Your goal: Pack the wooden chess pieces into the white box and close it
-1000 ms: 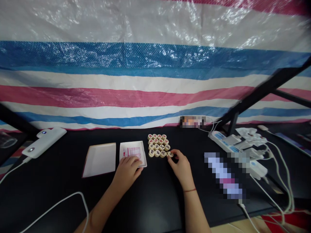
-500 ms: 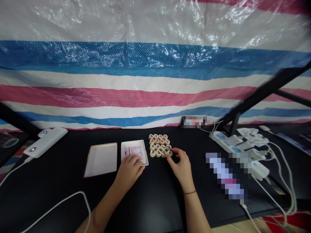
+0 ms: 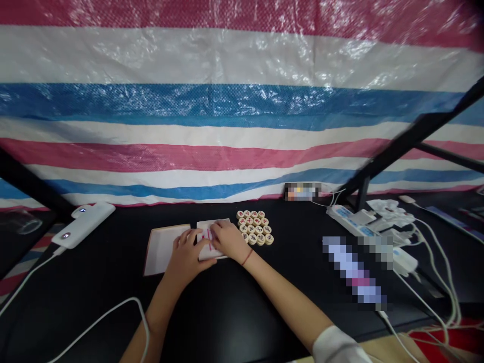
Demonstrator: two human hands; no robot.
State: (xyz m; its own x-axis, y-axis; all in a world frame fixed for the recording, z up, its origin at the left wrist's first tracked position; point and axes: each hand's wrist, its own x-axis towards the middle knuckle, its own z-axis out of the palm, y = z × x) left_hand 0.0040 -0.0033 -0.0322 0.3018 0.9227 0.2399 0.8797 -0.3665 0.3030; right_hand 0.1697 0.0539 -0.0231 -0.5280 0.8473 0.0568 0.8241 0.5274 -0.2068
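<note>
A shallow white box [image 3: 220,257] stands on the black table, holding a thin folded sheet [image 3: 206,241] with pink lines. My left hand [image 3: 188,254] rests at the box's left side with its fingers apart; the index finger reaches over the sheet and the thumb lies along the front edge. From the right, my right hand [image 3: 229,240] reaches over the box, its curled fingers on the sheet; the fingertips are partly hidden. Close to its wrist, round xiangqi pieces [image 3: 259,229] sit in a stacked grid, red characters at the back and black in front.
The box lid [image 3: 162,249] lies left of the box, partly behind my left hand. A white power bank [image 3: 83,224] is at the far left, with a cable [image 3: 113,302] in front. At right are a power strip [image 3: 351,219] with cords and a blurred-out phone [image 3: 351,269].
My right hand has left the chess pieces and moved left onto the sheet in the box. My left hand has shifted towards the box's left side, its fingers spreading. The view has turned slightly.
</note>
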